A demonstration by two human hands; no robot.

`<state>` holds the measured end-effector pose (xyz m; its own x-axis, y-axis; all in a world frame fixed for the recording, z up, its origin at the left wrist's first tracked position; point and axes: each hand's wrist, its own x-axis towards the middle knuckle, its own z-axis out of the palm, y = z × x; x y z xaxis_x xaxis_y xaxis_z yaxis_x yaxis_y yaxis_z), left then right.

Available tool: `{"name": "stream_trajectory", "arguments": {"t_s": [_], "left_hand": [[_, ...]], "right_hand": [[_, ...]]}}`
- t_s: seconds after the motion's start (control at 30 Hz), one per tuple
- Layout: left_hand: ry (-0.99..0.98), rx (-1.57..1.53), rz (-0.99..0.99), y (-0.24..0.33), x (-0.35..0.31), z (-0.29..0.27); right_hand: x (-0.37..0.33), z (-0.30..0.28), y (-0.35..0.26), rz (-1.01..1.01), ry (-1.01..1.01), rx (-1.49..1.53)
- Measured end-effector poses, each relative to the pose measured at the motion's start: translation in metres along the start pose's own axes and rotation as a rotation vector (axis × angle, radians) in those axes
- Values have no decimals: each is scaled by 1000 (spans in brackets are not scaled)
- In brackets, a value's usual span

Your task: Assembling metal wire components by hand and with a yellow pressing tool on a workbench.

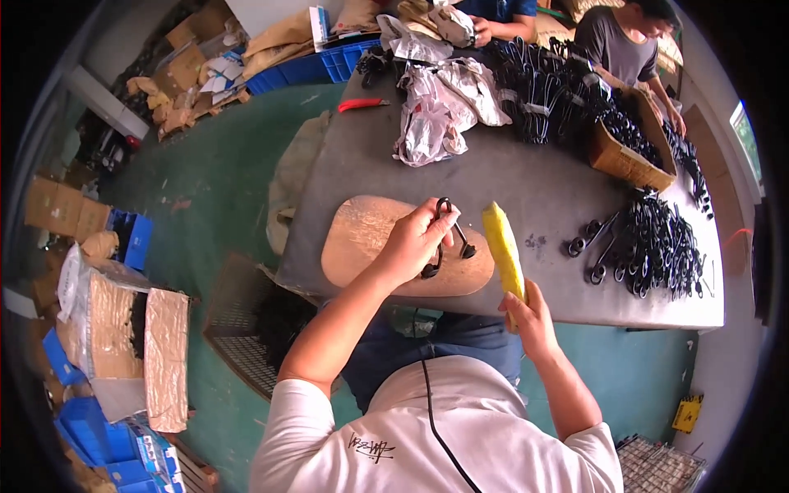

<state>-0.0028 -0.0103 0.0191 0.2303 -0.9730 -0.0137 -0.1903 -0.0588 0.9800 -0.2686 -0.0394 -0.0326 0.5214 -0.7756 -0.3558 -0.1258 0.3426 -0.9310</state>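
Observation:
In my left hand (pixel 413 240) a thin black looped cord (pixel 468 250) is pinched between the fingers. Its loop stands up above them, and thicker black ends hang beside the hand. Below lies a brown board with rounded corners (pixel 355 232), at the near edge of the table. My right hand (pixel 534 319) is wrapped round the lower end of a long yellow bar-like tool (pixel 503 242), which points away from me just right of the board. What kind of tool it is I cannot tell.
The grey metal table (pixel 345 156) carries a pile of black looped cords (pixel 657 251) at right, a cardboard box of black parts (pixel 629 160), crumpled white plastic bags (pixel 440 103) and a red-handled tool (pixel 362 104). Two people work beyond. A plastic crate (pixel 238 316) stands left of my legs.

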Motion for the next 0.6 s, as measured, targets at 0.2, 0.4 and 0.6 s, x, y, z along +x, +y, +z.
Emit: {"name": "stream_trajectory", "arguments": {"t_s": [0.2,0.4,0.6], "left_hand": [[158,383,241,5,-3,4],[238,539,311,2,2,5],[235,298,338,-4,-5,2]], "right_hand": [[-28,20,-51,-456,48,-141],[12,23,-6,-557,-28,-676],[25,13,-7,-65,-27,-355]]}}
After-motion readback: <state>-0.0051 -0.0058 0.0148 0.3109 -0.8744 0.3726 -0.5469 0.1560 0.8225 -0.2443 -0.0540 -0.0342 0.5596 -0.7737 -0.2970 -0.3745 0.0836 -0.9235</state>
